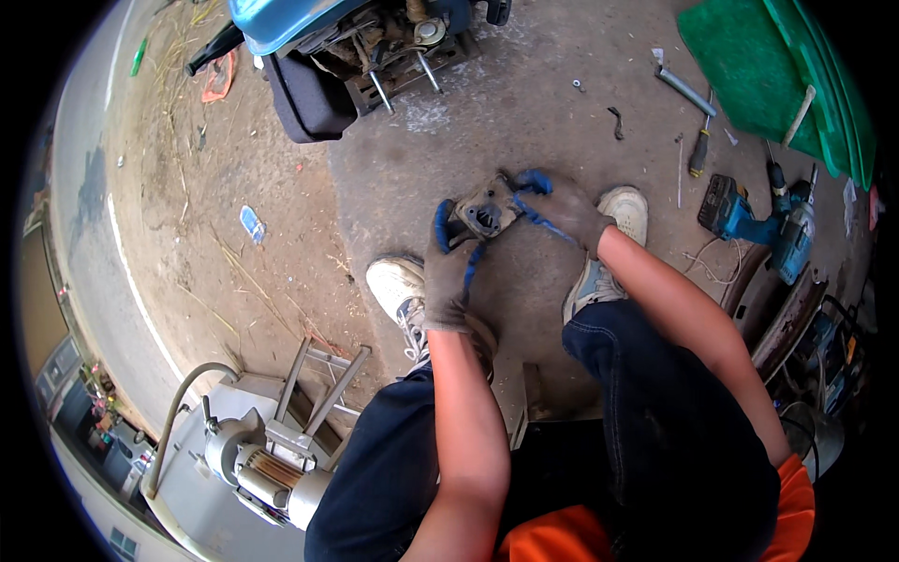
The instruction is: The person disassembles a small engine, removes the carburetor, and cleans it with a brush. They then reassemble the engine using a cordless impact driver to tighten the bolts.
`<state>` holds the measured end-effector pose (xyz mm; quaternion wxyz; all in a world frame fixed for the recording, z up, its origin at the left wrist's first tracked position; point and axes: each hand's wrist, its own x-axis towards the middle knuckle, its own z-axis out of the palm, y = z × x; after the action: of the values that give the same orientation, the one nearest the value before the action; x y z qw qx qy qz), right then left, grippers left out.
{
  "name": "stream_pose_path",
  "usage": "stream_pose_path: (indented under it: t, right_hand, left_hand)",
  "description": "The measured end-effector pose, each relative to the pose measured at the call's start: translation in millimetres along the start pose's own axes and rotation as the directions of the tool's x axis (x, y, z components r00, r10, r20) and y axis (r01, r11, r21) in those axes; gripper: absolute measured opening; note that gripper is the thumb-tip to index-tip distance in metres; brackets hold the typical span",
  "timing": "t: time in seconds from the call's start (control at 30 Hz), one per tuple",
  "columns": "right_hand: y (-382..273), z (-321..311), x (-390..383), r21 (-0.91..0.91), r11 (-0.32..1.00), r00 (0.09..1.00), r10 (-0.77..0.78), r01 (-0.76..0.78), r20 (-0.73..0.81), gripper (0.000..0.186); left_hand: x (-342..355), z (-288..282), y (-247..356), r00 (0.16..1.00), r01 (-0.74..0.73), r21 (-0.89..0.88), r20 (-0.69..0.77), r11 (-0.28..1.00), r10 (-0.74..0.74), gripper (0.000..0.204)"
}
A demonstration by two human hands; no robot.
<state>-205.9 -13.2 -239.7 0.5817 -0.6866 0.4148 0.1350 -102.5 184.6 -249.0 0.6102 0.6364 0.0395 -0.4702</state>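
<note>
Between my shoes, both my gloved hands hold a small, grimy metal engine part [485, 217] with a flat face and a dark opening. My left hand [451, 272] grips its left and lower side, with the blue-tipped fingers closed round it. From the right, my right hand [565, 208] pinches the upper right edge. The gloves are grey-brown with blue fingers, and they hide part of the piece. Farther ahead stands a dirty engine [375, 42] with a blue cover, two bare metal studs [429, 72] sticking out toward me, and a black box-shaped housing [309, 98].
To the right lie a screwdriver [699, 153], a metal tube [686, 91] and a blue cordless power tool [794, 239] near a green plastic sheet [749, 70]. A silver motorised machine [272, 473] stands at lower left. Left of my shoes lies a blue-and-white wrapper [252, 225].
</note>
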Motion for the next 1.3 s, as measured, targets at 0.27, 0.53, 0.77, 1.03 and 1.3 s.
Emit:
stream_pose_path:
  t: [0.27, 0.53, 0.77, 1.03, 1.3]
  right_hand:
    - [-11, -14, 4, 0.279, 0.949, 0.989, -0.145, 0.149, -0.032, 0.04]
    - [-57, -28, 0, 0.629, 0.777, 0.977, -0.162, 0.041, 0.136, 0.041]
    - [-93, -30, 24, 0.625, 0.774, 0.952, -0.255, 0.098, 0.167, 0.037]
    - [-117, -26, 25, 0.745, 0.665, 0.954, -0.252, 0.051, 0.16, 0.038]
    - [-106, -16, 30, 0.868, 0.496, 0.949, -0.271, -0.003, 0.159, 0.043]
  left_hand:
    - [-3, -3, 20, 0.998, 0.051, -0.308, 0.058, 0.95, -0.034, 0.049]
    - [-18, 20, 82, 0.98, -0.034, -0.49, 0.154, 0.871, 0.125, 0.061]
    - [-5, 31, 91, 0.93, -0.18, -0.523, 0.186, 0.833, 0.318, 0.093]
    - [5, 39, 109, 0.904, -0.346, -0.446, 0.079, 0.826, 0.421, 0.097]
    - [9, 47, 117, 0.908, -0.407, -0.335, -0.047, 0.85, 0.417, 0.097]
